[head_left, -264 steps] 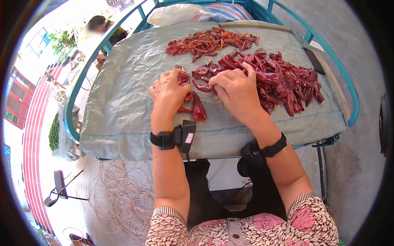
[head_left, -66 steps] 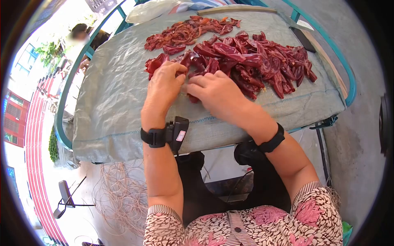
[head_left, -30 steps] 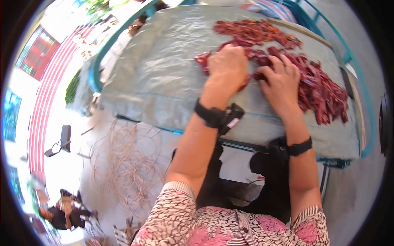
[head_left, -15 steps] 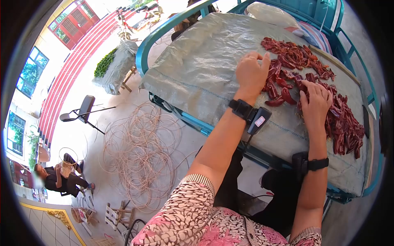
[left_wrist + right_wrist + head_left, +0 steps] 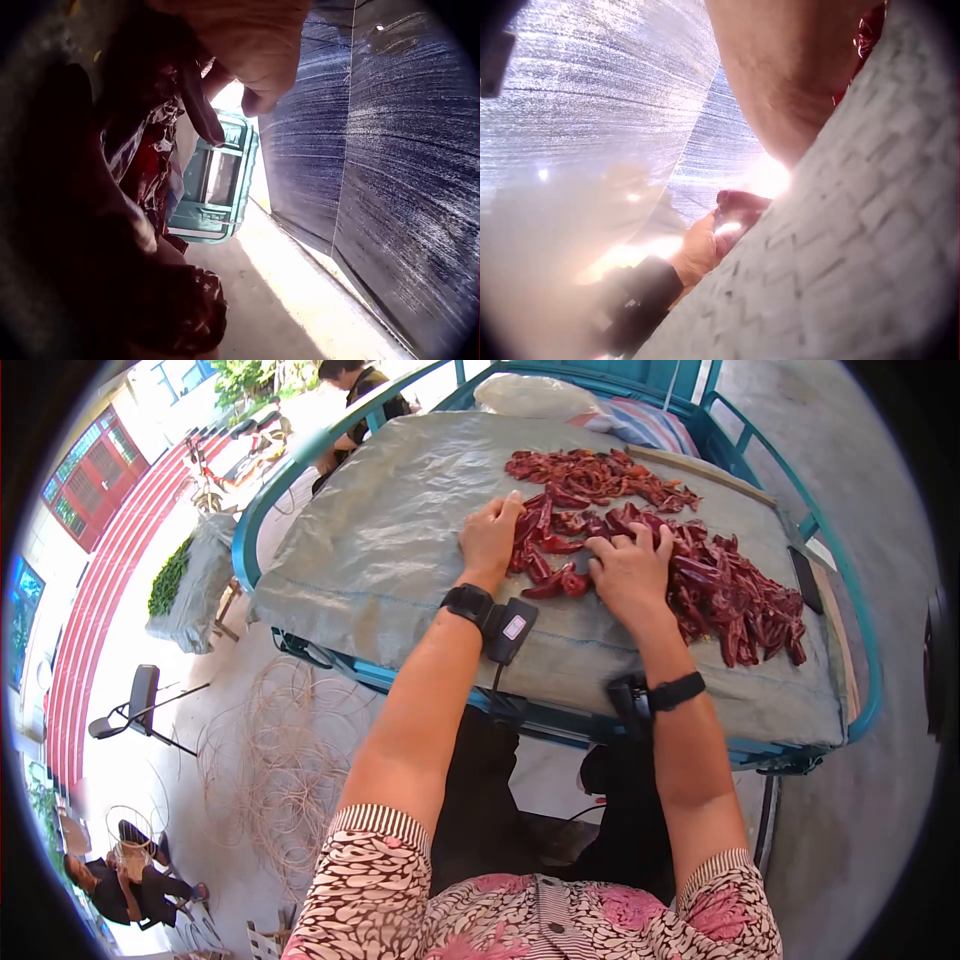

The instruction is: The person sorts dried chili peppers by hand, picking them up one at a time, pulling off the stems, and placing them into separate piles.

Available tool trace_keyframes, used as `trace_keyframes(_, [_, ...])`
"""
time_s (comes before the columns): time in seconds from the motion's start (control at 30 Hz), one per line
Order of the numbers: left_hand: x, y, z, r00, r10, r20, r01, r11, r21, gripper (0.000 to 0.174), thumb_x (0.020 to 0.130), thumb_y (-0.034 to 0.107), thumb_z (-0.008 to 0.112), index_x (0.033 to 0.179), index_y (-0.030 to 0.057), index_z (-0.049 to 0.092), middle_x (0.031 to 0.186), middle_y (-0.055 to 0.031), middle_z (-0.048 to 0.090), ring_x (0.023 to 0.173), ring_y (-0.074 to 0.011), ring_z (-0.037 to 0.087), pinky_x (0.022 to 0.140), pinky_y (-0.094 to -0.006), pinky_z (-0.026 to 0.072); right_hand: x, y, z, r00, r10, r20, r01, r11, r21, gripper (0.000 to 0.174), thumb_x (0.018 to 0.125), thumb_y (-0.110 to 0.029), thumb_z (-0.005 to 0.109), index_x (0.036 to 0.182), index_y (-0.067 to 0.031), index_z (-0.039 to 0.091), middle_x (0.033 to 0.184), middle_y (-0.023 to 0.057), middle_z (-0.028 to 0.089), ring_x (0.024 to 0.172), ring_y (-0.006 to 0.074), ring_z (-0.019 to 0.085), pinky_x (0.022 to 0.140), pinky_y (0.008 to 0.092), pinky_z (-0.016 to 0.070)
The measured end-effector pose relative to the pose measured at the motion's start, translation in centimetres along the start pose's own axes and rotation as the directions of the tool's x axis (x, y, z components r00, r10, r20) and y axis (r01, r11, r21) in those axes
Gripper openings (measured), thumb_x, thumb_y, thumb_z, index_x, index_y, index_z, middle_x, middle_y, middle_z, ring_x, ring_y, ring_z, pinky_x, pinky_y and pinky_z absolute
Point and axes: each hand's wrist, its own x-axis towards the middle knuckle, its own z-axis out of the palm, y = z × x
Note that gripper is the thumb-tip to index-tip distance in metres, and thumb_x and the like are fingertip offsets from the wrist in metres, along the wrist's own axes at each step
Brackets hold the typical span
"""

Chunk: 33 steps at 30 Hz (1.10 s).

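In the head view, my left hand (image 5: 490, 538) is at the left edge of a small group of dried red peppers (image 5: 538, 565), its fingers curled against them. The left wrist view shows wrinkled, shiny peppers (image 5: 146, 165) between its fingers and thumb, much of it in dark shadow. My right hand (image 5: 632, 572) rests at the left side of a larger pepper heap (image 5: 735, 595), its fingers spread and bent over the nearest pods. In the right wrist view those fingertips are hidden; only red pods (image 5: 866, 37) show beyond the hand.
A grey-green woven sheet (image 5: 350, 560) covers the blue metal cart (image 5: 865, 690). Farther back lie another pile of peppers (image 5: 590, 472), a wooden strip (image 5: 705, 475) and stuffed sacks (image 5: 540, 398). A dark phone-like slab (image 5: 803, 580) lies right. Coiled strands (image 5: 280, 760) cover the floor at left.
The head view swung left and partly back. More peppers now lie beside my left hand than in the oldest frame. My right hand has moved from there to the main heap's left side.
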Motion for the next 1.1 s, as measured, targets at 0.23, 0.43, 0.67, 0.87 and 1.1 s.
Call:
trace_keyframes(0.23, [0.3,-0.6,-0.1,0.999,0.019,0.028,-0.020,0.999,0.029,0.051,0.096,0.055,0.050,0.095,0.0121,0.079,0.091,-0.0142,0.075,0.093,-0.0344,0.069,0.085,-0.0427,0.0492,0.1,0.2,-0.4,0.967,0.183,-0.179,-0.140,0.964,0.227,0.023,0.087,-0.028,0.070,0.108,-0.0218,0.076,0.112,0.0007,0.073,0.123,0.0247,0.052,0.116,0.0590,0.0213])
trace_keyframes(0.43, [0.5,-1.1,0.2,0.999,-0.012,0.041,0.011,1.000,0.027,0.050,0.096,0.053,0.051,0.096,0.0113,0.078,0.094,-0.0146,0.075,0.094,-0.0338,0.070,0.085,-0.0417,0.0497,-0.7,-0.2,-1.6,0.959,-0.029,-0.281,0.153,0.890,0.429,0.023,0.085,-0.027,0.073,0.106,-0.0206,0.076,0.113,0.0010,0.072,0.118,0.0232,0.056,0.108,0.0507,0.0317])
trace_keyframes(0.67, [0.7,-1.2,0.3,0.999,0.002,0.036,-0.005,0.996,0.089,0.051,0.095,0.054,0.051,0.096,0.0115,0.079,0.095,-0.0171,0.075,0.095,-0.0385,0.069,0.087,-0.0450,0.0494,1.0,-0.4,-2.4,0.956,0.106,-0.275,0.008,0.923,0.384,0.023,0.087,-0.018,0.068,0.109,-0.0170,0.074,0.112,0.0030,0.071,0.118,0.0249,0.056,0.107,0.0491,0.0330])
trace_keyframes(0.87, [-0.2,0.7,-0.3,0.999,-0.016,0.032,0.011,0.987,0.159,0.053,0.094,0.057,0.051,0.098,0.0117,0.079,0.095,-0.0183,0.074,0.097,-0.0414,0.068,0.089,-0.0473,0.0493,5.1,-0.8,-1.1,1.000,0.013,0.017,-0.015,0.993,0.116,0.026,0.089,-0.013,0.061,0.111,-0.0173,0.073,0.114,0.0017,0.071,0.121,0.0245,0.055,0.113,0.0547,0.0267])
trace_keyframes(1.1, [-0.3,0.7,0.0,1.000,0.011,0.012,-0.013,0.986,0.164,0.053,0.094,0.058,0.051,0.097,0.0120,0.079,0.093,-0.0170,0.075,0.096,-0.0406,0.068,0.091,-0.0484,0.0481,8.9,-0.4,1.3,0.890,-0.126,0.438,0.130,0.991,0.020,0.037,0.091,-0.015,0.060,0.126,-0.0221,0.067,0.122,0.0034,0.069,0.127,0.0254,0.052,0.113,0.0536,0.0239])
